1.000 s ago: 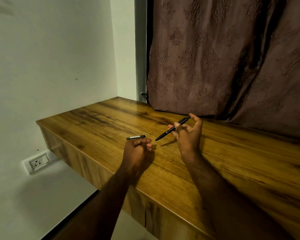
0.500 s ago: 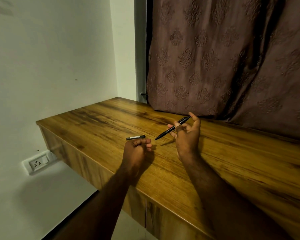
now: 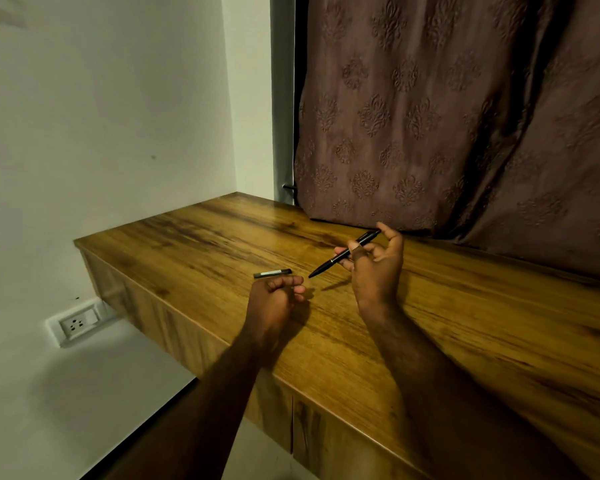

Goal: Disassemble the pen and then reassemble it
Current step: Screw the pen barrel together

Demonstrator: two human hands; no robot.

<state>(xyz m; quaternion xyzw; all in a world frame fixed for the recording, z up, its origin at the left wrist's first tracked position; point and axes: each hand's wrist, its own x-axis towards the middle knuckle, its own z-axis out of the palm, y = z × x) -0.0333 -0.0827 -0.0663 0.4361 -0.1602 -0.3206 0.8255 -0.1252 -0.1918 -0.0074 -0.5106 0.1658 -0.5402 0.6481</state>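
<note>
- Wood-grain laminate covers the desk [image 3: 465, 341], and both forearms reach in over its near edge, likely so the work stays above a surface that would catch a dropped part.
- The left hand [image 3: 274, 299] rests on the desktop with its fingers curled in loosely; whether anything sits inside that curl I cannot tell.
- Just beyond its knuckles lies 1 short dark piece with a pale band, the cap [image 3: 272, 273], flat on the wood and apart from the fingers. It looks parked there for refitting, and being round it could roll.
- The right hand [image 3: 374, 268] is raised off the desk, fingers partly spread, pinching the pen [image 3: 343, 254] mid-barrel between thumb and fingers.
- The pen slants, tip down toward the left hand, tail up by the fingertips, a hold that seems meant to present the tip for the next part.
- Behind hangs a patterned brown curtain [image 3: 447, 116].
</note>
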